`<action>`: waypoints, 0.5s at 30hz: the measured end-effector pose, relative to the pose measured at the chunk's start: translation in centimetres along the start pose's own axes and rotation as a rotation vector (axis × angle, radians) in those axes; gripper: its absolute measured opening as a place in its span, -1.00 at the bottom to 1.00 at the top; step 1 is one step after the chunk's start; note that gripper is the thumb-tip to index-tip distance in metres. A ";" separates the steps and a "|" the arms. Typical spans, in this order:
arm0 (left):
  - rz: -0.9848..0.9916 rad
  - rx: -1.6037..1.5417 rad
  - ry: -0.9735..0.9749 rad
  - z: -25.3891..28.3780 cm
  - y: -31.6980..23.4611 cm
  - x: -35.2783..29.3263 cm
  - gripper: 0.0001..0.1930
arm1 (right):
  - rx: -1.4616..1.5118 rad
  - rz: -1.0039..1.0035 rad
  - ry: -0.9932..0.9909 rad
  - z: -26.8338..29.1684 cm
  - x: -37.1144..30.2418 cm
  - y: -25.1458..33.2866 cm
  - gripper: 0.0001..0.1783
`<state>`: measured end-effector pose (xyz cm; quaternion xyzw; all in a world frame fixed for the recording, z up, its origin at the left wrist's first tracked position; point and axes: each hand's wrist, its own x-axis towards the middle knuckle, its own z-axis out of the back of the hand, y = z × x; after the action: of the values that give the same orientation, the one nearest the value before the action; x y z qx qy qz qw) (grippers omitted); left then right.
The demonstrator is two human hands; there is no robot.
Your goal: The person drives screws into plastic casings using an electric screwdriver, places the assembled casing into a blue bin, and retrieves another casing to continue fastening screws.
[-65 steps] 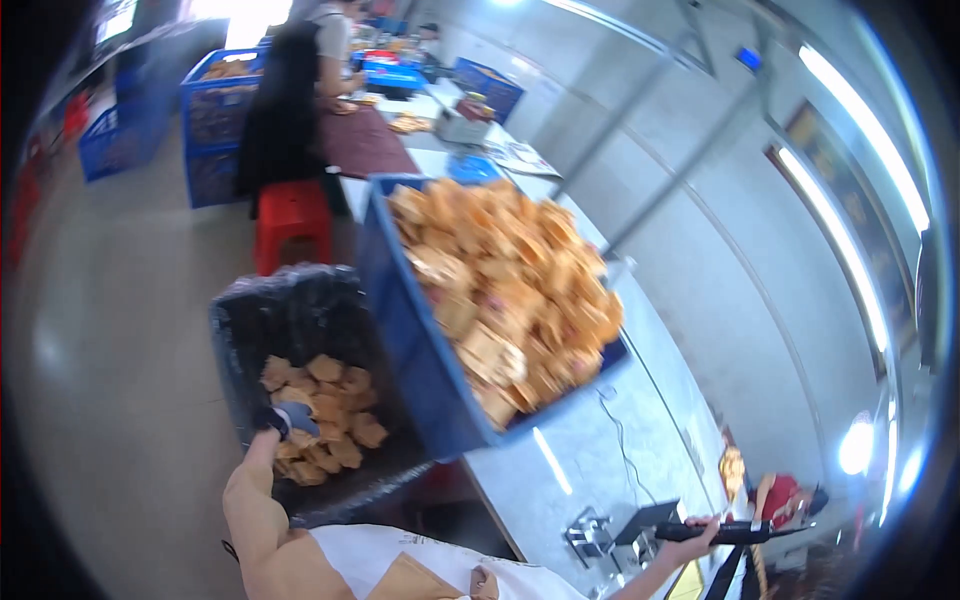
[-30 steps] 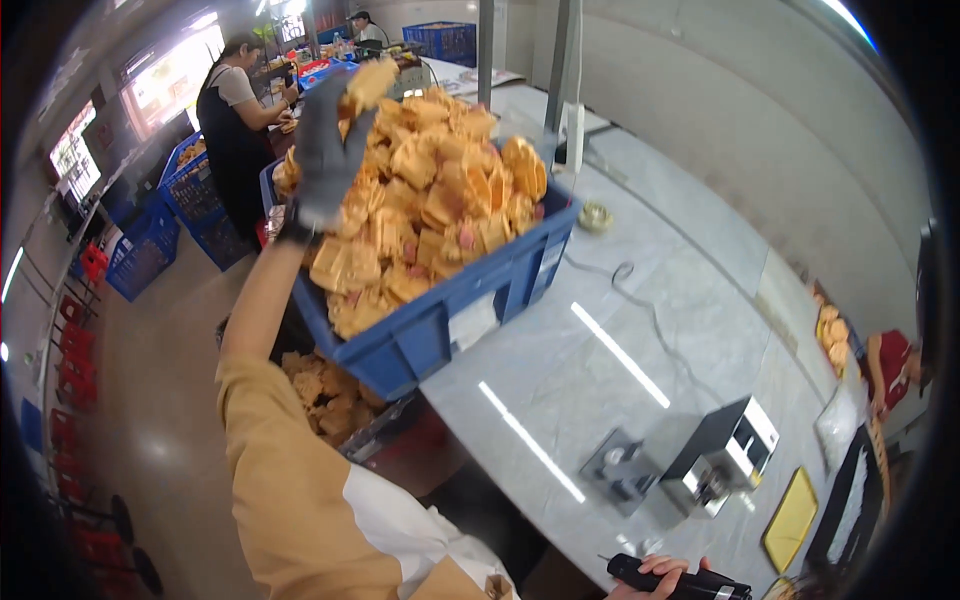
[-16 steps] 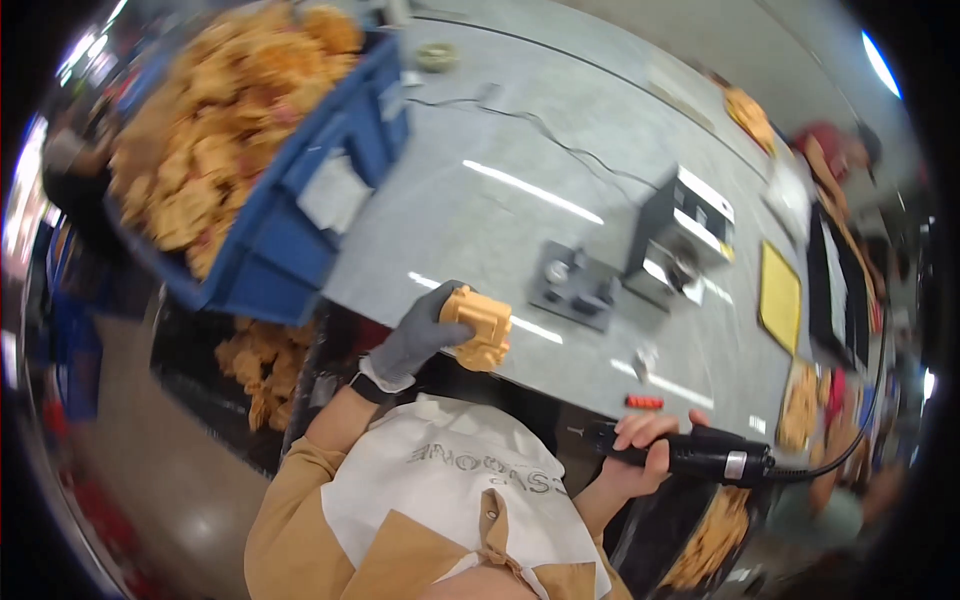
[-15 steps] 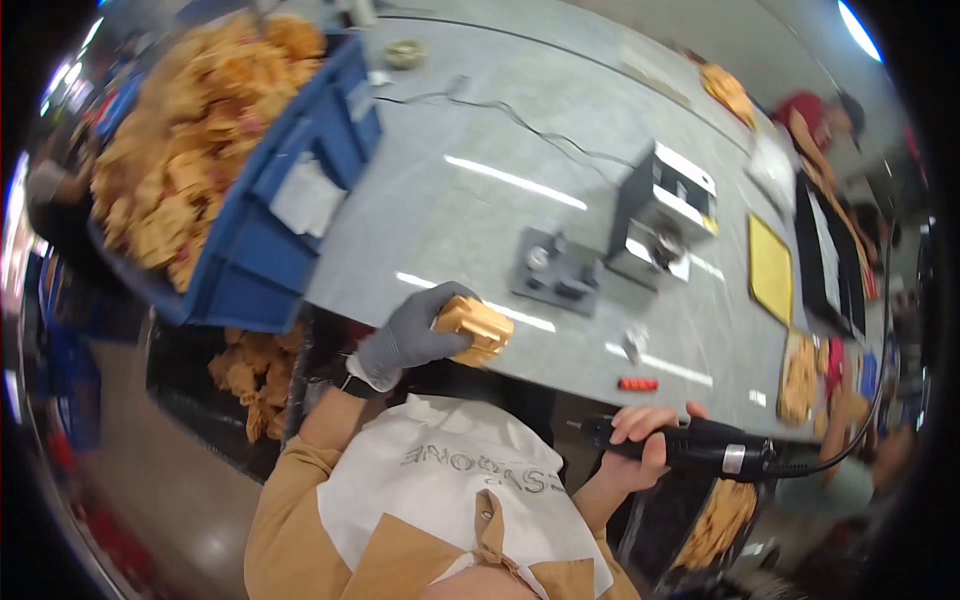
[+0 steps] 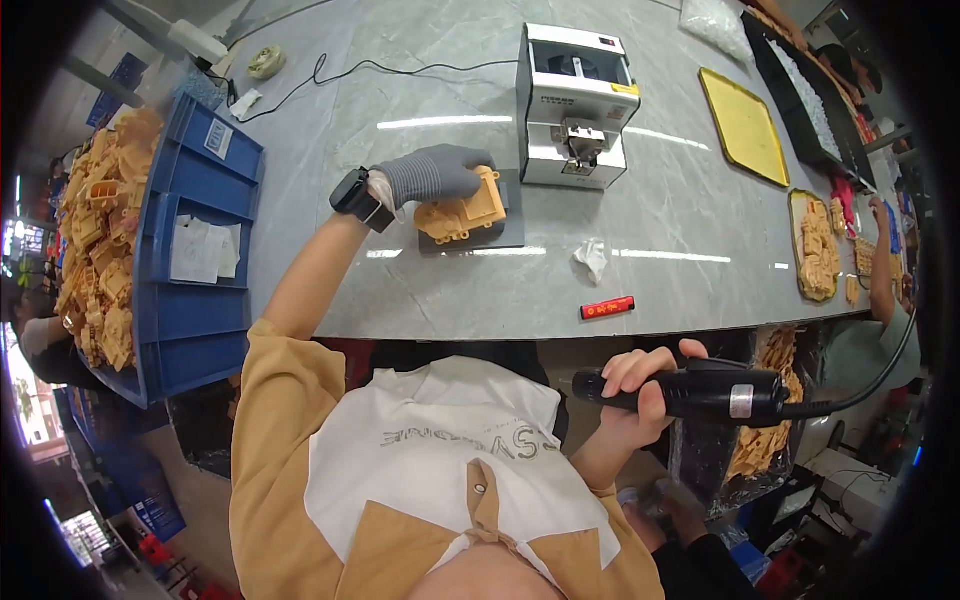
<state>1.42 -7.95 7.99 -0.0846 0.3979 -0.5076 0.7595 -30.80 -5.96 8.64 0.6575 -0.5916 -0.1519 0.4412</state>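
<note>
My left hand [image 5: 435, 173], in a grey knit glove, is closed over the far side of an orange plastic housing [image 5: 462, 216]. That housing lies on, or just over, a dark grey fixture block [image 5: 510, 228], mostly hidden beneath it. Close to my body, past the table's front edge, my right hand [image 5: 638, 385] is bare and wrapped round a black electric screwdriver [image 5: 715, 393]. The tool lies level, its nose toward the left and its cable running off to the right. I cannot make out its bit at this moment.
A white and black screw feeder [image 5: 575, 95] stands behind the fixture. Crumpled tissue [image 5: 592, 260] and a small red stick [image 5: 608, 308] lie nearer me. At left is a blue bin [image 5: 200, 325] of orange parts [image 5: 100, 250]; at right, a yellow tray [image 5: 745, 128].
My left hand has carried the orange housing forward, away from my body, to the fixture, which stood bare before. The view has shifted; my right hand still grips the screwdriver in about the same place.
</note>
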 end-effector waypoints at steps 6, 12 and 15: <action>-0.390 0.450 -0.373 -0.9 1.2 0.8 -0.59 | 0.011 -0.059 -0.033 0.5 0.4 -0.7 -0.36; -0.246 -0.048 -0.235 -1.1 2.3 1.6 -0.57 | -0.017 -0.027 -0.051 0.3 -0.9 -1.3 -0.35; -0.327 0.078 -0.313 -1.3 2.1 1.3 -0.58 | -0.001 -0.015 -0.064 -0.4 -1.5 -1.6 -0.36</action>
<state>2.27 -7.71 5.30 -0.1963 0.2363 -0.6195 0.7224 -29.82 -4.56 7.18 0.6566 -0.6003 -0.1761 0.4213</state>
